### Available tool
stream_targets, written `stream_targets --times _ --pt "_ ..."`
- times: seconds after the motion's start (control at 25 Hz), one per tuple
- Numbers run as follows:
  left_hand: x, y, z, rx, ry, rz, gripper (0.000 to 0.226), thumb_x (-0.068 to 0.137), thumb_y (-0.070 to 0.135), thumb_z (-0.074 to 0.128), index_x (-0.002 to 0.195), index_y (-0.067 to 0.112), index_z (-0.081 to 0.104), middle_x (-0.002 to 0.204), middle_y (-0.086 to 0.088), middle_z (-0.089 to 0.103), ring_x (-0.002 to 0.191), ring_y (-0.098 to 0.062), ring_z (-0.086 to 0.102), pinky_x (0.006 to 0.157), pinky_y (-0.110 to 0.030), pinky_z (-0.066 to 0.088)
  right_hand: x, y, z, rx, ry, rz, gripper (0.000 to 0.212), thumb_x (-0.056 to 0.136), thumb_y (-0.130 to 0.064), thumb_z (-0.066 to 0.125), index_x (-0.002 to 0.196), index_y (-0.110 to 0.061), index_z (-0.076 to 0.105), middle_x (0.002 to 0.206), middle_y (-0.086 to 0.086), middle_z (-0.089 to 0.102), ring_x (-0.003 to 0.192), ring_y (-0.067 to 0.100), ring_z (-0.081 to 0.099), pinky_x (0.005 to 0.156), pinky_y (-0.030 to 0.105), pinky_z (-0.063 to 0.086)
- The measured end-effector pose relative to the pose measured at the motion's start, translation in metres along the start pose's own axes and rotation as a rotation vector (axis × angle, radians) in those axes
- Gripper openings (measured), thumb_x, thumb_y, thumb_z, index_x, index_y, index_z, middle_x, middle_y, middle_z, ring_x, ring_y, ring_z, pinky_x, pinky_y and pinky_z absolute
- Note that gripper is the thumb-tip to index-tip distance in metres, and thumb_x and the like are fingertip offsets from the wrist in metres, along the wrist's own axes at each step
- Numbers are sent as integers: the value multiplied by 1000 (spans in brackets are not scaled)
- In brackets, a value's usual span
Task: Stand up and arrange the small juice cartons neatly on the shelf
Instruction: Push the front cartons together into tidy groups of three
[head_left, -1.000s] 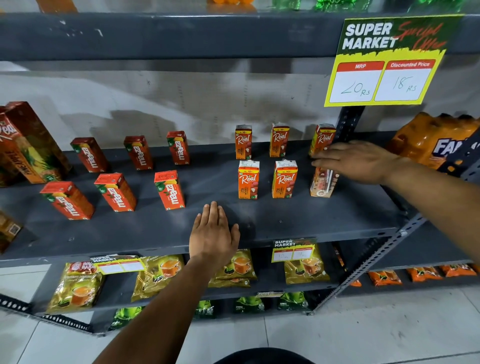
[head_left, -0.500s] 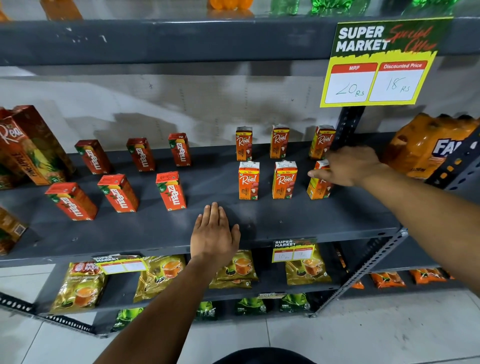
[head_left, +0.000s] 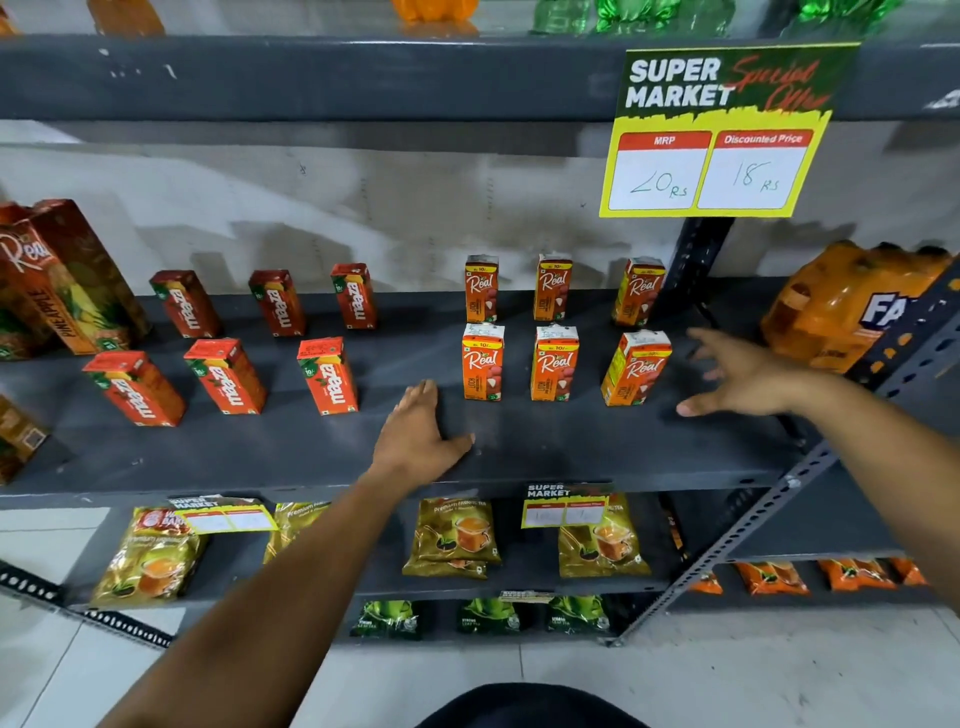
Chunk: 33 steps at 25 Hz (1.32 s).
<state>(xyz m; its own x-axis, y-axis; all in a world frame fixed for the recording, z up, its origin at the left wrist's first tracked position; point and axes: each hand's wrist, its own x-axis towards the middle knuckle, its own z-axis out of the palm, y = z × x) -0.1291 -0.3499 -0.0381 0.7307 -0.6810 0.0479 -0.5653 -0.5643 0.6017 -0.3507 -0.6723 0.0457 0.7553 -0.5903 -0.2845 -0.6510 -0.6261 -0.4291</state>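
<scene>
A: Where are the small juice cartons?

B: Six orange Real cartons stand upright on the grey shelf (head_left: 571, 452), in two rows of three. The front row: left carton (head_left: 482, 362), middle carton (head_left: 554, 364), right carton (head_left: 635, 369). The back row (head_left: 554, 287) stands behind them, near the wall.

A: All straight?

B: The front right carton leans a little to the right; the others look square.

A: And the hands?

B: The right hand (head_left: 748, 379) is in the air just to the right of that front right carton, not touching it, its fingers (head_left: 706, 343) spread wide and holding nothing. The left hand (head_left: 418, 441) lies flat on the shelf in front of the cartons, palm down, fingers close together, thumb out to the side.

A: What else is on the shelf?

B: Six red Maaza cartons (head_left: 327, 375) to the left, also two rows of three. Beyond them a large Real pineapple carton (head_left: 67, 280). At the right end, an orange Fanta pack (head_left: 847, 306). A yellow price sign (head_left: 717, 135) hangs from the shelf above.
</scene>
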Motion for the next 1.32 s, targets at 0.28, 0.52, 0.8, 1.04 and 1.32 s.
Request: stream_targets --times 0.28,0.52,0.8,1.04,1.32 --pt "55 15 -8 -394 -101 -119 99 65 29 88 146 12 33 147 -5 46 135 -23 42 112 -45 34 33 -2 56 527 119 -126 69 63 -11 86 121 -27 52 108 -9 65 105 15 62 79 26 46" --pt "84 18 5 -284 -201 11 65 62 27 89 119 17 60 114 -1 69 102 -14 64 98 -40 49 57 -27 75 517 117 -130 38 63 -20 88 89 -32 64 82 -22 68 78 -8 64 69 18 43" --pt "105 27 25 -361 -306 101 75 60 29 91 126 23 57 116 5 67 103 -8 63 98 -36 49 73 -43 84 470 29 -213 61 62 -23 88 103 -55 55 95 -30 65 94 -14 59 91 28 44" --pt "102 37 38 -372 -325 68 83 52 42 91 127 26 60 127 2 64 121 -16 56 107 -45 42 73 -45 100 427 137 -180 69 35 -56 88 96 -57 56 107 -17 66 102 -1 60 97 32 44" --pt "72 52 52 -408 -236 7 80 48 51 87 120 28 63 121 1 67 119 -17 56 105 -44 43 50 -35 106 501 145 -164 56 38 -49 90 88 -54 63 86 -27 68 85 -10 64 78 22 50"
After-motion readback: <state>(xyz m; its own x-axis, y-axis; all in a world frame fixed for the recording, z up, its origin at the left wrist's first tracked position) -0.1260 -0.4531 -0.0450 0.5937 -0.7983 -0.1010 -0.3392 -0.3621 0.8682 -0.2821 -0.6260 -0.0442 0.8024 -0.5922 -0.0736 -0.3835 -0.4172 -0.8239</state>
